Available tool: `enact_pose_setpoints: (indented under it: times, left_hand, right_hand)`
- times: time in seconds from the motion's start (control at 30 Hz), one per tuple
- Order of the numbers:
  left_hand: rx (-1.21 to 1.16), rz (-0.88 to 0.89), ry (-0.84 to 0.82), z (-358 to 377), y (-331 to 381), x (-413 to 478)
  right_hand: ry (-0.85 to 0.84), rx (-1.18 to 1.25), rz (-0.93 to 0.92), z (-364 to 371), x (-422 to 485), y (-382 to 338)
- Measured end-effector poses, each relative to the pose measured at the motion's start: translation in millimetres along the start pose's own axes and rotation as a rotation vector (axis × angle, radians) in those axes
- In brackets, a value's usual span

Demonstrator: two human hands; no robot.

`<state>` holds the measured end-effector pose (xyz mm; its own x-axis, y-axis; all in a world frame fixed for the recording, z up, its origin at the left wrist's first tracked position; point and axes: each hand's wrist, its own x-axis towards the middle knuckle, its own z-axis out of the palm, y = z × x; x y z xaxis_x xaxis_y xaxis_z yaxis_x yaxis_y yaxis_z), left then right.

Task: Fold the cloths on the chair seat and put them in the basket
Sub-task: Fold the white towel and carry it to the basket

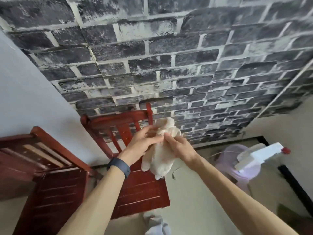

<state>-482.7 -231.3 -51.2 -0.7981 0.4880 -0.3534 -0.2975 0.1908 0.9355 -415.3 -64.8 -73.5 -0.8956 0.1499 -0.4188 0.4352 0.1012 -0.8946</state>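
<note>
A cream fluffy cloth (162, 156) hangs bunched in the air above the red wooden chair seat (144, 192). My left hand (144, 141), with a dark band on its wrist, grips the cloth's upper left part. My right hand (179, 146) pinches the cloth near its top from the right. A pale purple plastic basket (245, 168) stands on the floor to the right of the chair, partly hidden by white foam pieces. A grey cloth (155, 224) shows at the bottom edge, below the seat's front.
A second red wooden chair (55, 192) stands close on the left. White foam pieces (257, 156) lie over the basket. A dark brick-pattern wall (169, 65) is behind the chairs. Pale floor (194, 200) lies between the chair and the basket.
</note>
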Motion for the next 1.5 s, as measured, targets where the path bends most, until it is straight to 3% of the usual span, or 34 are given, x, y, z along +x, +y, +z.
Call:
enact_pose_setpoints:
  times: [0.1, 0.2, 0.3, 0.53, 0.77, 0.87, 0.97, 1.1, 1.33, 1.4, 1.5]
  left_hand:
    - [-0.232, -0.111, 0.067, 39, -23, -20]
    - [-0.054, -0.323, 0.241, 61, -50, -43]
    - [-0.092, -0.516, 0.098, 71, -65, -71]
    - [-0.111, -0.294, 0.307, 45, -77, -97]
    - [0.261, -0.063, 0.490, 13, -77, -122]
    - [0.366, 0.024, 0.391, 3, -76, -131]
    - [0.366, -0.009, 0.269, -4, -73, -135]
    - [0.099, -0.118, 0.302, -29, -75, -131]
    - [-0.092, -0.164, 0.548, -115, -72, -141]
    - [-0.144, -0.193, 0.572, -134, -72, -146]
    - [-0.127, -0.317, 0.470, -143, -73, -151]
  right_hand:
    - [0.153, 0.100, 0.043, -15, -24, 36]
    - [0.129, 0.283, 0.066, -25, -48, 62]
    - [0.060, 0.366, 0.095, -29, -65, 77]
    - [0.012, 0.503, 0.172, -26, -91, 79]
    - [-0.041, 0.512, 0.120, 16, -104, 56]
    - [-0.065, 0.466, 0.128, 47, -105, 44]
    - [-0.036, 0.472, 0.143, 73, -103, 36]
    - [-0.044, 0.450, 0.120, 88, -101, 27]
    - [0.401, 0.504, 0.173, 37, -60, 20]
    - [0.429, 0.547, 0.172, 23, -53, 17]
    - [0.388, 0.553, 0.166, 16, -47, 7]
